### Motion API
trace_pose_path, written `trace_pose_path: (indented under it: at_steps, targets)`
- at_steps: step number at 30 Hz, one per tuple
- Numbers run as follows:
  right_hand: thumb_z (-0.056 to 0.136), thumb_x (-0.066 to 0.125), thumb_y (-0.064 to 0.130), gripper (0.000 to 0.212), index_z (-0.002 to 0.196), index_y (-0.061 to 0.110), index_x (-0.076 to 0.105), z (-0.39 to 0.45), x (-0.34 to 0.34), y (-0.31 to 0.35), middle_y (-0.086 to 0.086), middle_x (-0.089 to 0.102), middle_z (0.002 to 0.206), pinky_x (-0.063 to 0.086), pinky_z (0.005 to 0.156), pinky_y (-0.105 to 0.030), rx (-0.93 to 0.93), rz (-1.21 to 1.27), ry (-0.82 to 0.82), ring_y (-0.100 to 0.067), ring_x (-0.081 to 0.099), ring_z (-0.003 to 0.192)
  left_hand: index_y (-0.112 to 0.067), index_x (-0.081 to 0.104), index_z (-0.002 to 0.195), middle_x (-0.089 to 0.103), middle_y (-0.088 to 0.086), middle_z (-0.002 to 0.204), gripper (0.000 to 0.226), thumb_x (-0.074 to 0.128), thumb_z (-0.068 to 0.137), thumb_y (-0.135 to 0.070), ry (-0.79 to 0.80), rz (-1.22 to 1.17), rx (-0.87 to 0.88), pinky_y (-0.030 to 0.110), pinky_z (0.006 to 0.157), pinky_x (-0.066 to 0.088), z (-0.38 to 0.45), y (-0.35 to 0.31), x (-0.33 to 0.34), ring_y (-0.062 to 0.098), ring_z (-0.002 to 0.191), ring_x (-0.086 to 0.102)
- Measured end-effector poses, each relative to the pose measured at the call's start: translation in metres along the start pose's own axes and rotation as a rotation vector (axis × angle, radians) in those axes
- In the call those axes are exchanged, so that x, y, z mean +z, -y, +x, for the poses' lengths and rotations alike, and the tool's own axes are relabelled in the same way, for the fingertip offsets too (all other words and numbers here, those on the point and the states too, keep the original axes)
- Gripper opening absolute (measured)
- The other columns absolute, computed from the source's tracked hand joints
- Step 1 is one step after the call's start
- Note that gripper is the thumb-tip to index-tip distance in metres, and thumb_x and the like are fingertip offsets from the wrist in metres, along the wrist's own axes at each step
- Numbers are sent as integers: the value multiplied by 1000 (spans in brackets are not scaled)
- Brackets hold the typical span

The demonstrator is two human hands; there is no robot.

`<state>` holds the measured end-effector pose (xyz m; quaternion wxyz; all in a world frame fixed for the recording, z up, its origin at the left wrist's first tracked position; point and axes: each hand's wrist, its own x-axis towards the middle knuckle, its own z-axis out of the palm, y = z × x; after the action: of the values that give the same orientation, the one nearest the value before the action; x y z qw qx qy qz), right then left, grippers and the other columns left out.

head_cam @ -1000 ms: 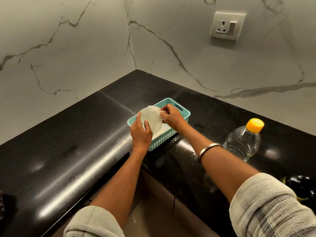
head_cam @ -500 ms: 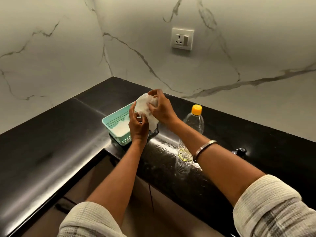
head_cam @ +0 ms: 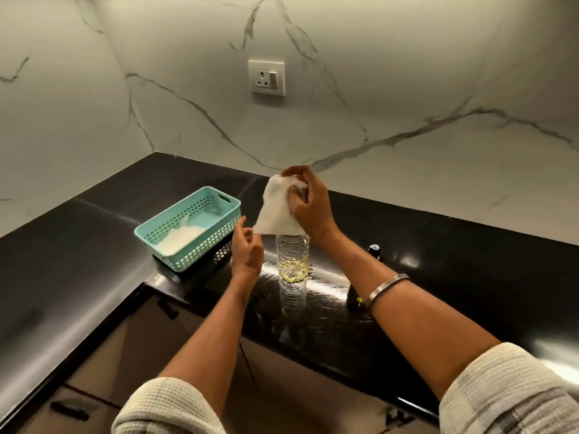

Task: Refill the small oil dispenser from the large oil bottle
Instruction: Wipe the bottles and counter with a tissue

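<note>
1. The right hand point(head_cam: 308, 206) pinches a white tissue point(head_cam: 277, 211) by its top, above the large oil bottle point(head_cam: 293, 264).
2. The left hand point(head_cam: 247, 250) is loosely open beside the tissue's lower corner, holding nothing.
3. The bottle stands upright on the black counter point(head_cam: 454, 261), its top hidden by the tissue.
4. A teal basket point(head_cam: 191, 228) with more tissues sits just left.

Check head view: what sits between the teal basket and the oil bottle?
The left hand, open and empty, hangs between teal basket and oil bottle. Beneath it, bare black counter. The right hand holds a white tissue over the bottle's top.
</note>
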<state>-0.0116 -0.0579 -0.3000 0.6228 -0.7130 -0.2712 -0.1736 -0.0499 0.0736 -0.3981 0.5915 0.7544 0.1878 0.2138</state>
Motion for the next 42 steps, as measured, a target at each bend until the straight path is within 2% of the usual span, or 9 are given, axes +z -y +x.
trace_pose_path:
  at_steps: [6,10,14,18,23,28,31,37,42]
  targets:
    - [77,40,4,28,100,12,54,-12,-36,-18,9,57,89,50,73,-21,147,35,-246,0,55,80,-14,35,143,56,9,116,69,44,76,-28,192,-39,20,35,96,46,-7,-5,27,15,104,54]
    - [83,40,2,26,102,13,53,-25,-51,-38,7,57,90,46,67,-10,313,49,-308,-4,54,82,-25,33,140,43,5,129,74,55,72,-40,304,14,47,47,104,39,-12,-1,39,22,122,43]
    - [91,43,-2,22,109,8,48,-33,-50,-59,5,52,91,44,62,-6,426,51,-311,-5,51,82,-23,27,141,41,4,134,98,76,63,-55,261,56,139,32,102,36,-15,-2,47,15,122,41]
    - [92,45,1,21,107,15,41,-29,-39,-71,5,48,91,47,69,-21,481,52,-339,-11,51,82,-23,29,133,47,2,129,97,84,58,-51,227,137,168,43,104,41,-6,3,54,17,119,46]
    - [92,43,-2,26,104,16,31,-22,-22,-76,-2,44,95,44,64,-16,431,-18,-329,-8,51,78,-32,31,122,53,-6,118,84,80,57,-57,268,115,146,42,96,47,3,5,63,14,112,54]
    - [97,44,8,12,101,15,53,-15,-13,-85,-7,47,114,45,82,-24,409,-80,-217,-21,50,105,-25,44,115,61,-6,108,63,84,68,-35,298,49,193,34,90,51,15,4,64,9,101,61]
    - [98,49,13,19,99,5,65,-13,-13,-89,1,41,121,31,88,-1,350,-201,-249,-10,34,114,-30,45,115,63,-5,108,65,83,64,-46,318,22,172,37,89,53,21,5,61,12,101,63]
    - [100,46,22,27,120,11,60,-16,-10,-89,-4,60,115,51,81,-21,349,0,-197,-15,59,103,-28,52,122,67,2,106,76,85,58,-51,485,-45,94,43,89,55,33,2,59,17,99,66]
    - [101,37,31,35,112,9,62,-7,-21,-90,-15,61,103,49,77,-37,606,311,-143,-25,57,90,-18,50,133,70,6,106,68,82,73,-19,813,-90,-9,30,91,54,37,-13,52,12,99,68]
